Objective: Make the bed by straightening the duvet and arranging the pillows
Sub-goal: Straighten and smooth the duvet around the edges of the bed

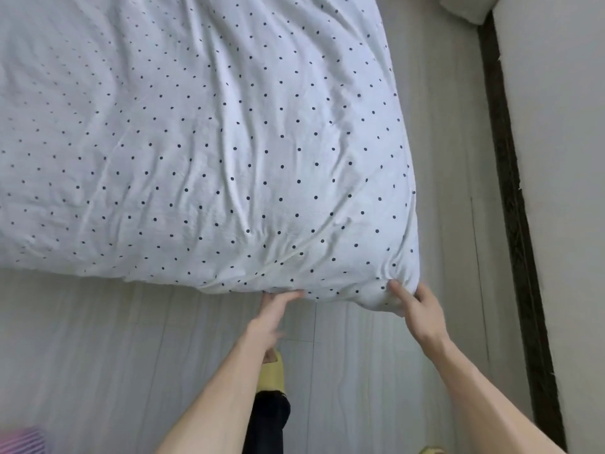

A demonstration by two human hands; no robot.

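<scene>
Your right hand (420, 311) pinches the duvet (209, 142) at its near corner, fingers clamped on cloth; your left hand (276, 311), blurred, reaches under the duvet's near edge, grip unclear.

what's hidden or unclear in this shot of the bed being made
- Pillows: none identifiable in the head view; only a pale corner cut off at the top edge.
- Left hand: motion-blurred, fingertips under the duvet hem, grip unclear.
- Right hand: fingers pressed into the bunched corner.
- Mattress and bed frame: covered by the duvet.
- Pink striped thing: blurred, cut off bottom left.

white navy-dotted duvet (212, 142), wrinkled, spread flat, near corner bunched
</scene>
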